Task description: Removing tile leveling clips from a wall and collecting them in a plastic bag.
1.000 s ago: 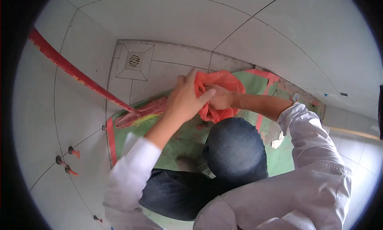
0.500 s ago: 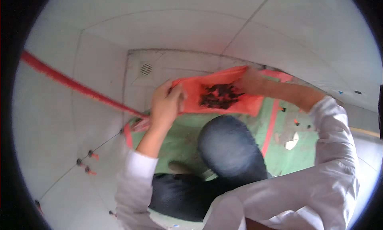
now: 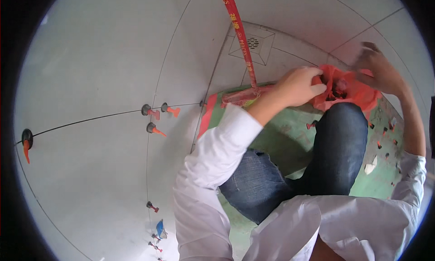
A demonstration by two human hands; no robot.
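A thin red plastic bag (image 3: 364,95) sits open just beyond my raised knee, with small dark and reddish pieces (image 3: 338,88) inside it. My left hand (image 3: 301,85) pinches the bag's left rim between thumb and fingers. Over the bag's right side is my right hand (image 3: 379,70), its fingers smeared by motion, so what they do is unclear. The lower part of the bag is partly hidden behind my knee.
Pale tiles carry black-capped levelling clips with orange pins (image 3: 170,109) along their joints. A red printed strip (image 3: 242,39) runs down to a clear reddish package (image 3: 240,96). Beyond lies a floor drain (image 3: 253,44). Several loose clips (image 3: 379,145) and a white scrap (image 3: 370,165) lie on green sheeting (image 3: 283,129).
The view has swung, putting the bag farther right in the picture. The bag, earlier stretched wide between both hands, is now bunched with its mouth open. My right hand has risen at its right side.
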